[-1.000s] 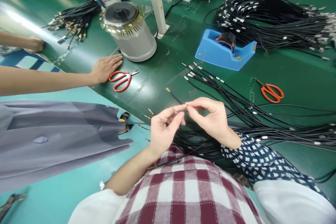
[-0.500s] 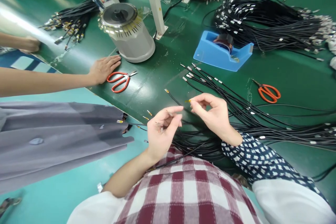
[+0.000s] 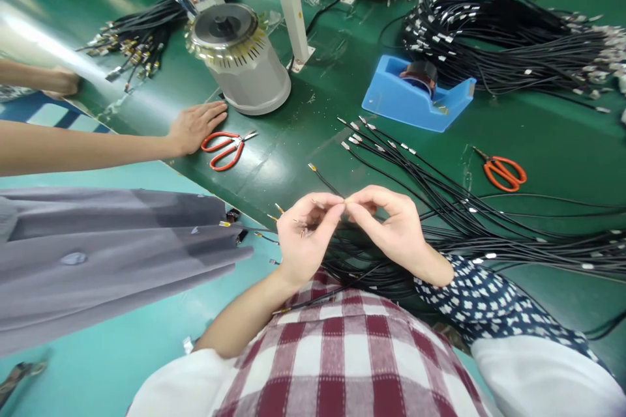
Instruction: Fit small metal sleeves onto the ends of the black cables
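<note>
My left hand (image 3: 309,234) is closed, thumb and forefinger pinched together, with small metal cable ends (image 3: 302,232) showing among its fingers. Against its fingertips press those of my right hand (image 3: 391,225), also in a pinch. A small yellow piece of tape (image 3: 345,201) is barely visible where the fingertips meet. Black cables (image 3: 366,264) lie under both hands and run off to the right. One cable with a yellow-wrapped end (image 3: 313,168) sticks out beyond my left fingers. More yellow-marked ends (image 3: 259,234) poke out left of that hand, over the table edge.
A grey round tape dispenser (image 3: 252,71) stands beyond my hands, with a blue tape dispenser (image 3: 415,101) to its right. Orange-handled snips (image 3: 503,172) and red-handled snips (image 3: 227,150) lie on the green table. A co-worker's hand (image 3: 198,127) rests at left. Coiled cables (image 3: 508,45) lie behind.
My right hand has moved left, bringing the yellow piece of tape to my left fingertips. My left thumb and forefinger have closed together. The co-worker's hands stay put.
</note>
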A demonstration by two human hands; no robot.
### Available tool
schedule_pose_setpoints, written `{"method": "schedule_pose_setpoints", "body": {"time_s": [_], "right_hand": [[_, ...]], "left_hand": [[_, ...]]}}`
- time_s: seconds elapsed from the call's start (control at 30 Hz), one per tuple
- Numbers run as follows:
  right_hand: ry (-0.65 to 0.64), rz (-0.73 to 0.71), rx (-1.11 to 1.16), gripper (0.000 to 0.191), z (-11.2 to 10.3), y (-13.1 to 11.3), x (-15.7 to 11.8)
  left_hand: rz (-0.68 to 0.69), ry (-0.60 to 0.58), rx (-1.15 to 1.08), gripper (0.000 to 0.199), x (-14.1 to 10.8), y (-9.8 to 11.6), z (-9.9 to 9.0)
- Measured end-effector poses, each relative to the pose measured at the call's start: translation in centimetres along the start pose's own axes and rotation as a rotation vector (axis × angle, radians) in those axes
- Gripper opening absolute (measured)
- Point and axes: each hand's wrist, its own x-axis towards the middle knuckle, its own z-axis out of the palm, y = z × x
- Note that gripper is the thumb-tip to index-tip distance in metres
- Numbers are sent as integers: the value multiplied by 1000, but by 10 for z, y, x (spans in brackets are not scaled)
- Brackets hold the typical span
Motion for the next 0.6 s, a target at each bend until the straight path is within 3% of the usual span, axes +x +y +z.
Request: {"method": "schedule_pose_setpoints", "body": {"time_s": [0.13,0.23,0.3,0.47,0.6], "right_hand": [[-6,130,188,13,-1,3,2],[-77,252,407,19,-3,5,6],[-141,302,490,21,-3,6,8],[-239,441,612,20,-3,8,13],[-287,582,699,27,0,10,14]], "left_hand": [[-112,-34,-147,10,2,-6,-2],[-222,-83,-231,13,5,-8,-4],[-221,-87,-205,13,7,-8,-4],[-61,-47,-74,8,3,-5,-3],[169,-30,58,10,-1,-10,-2]]}}
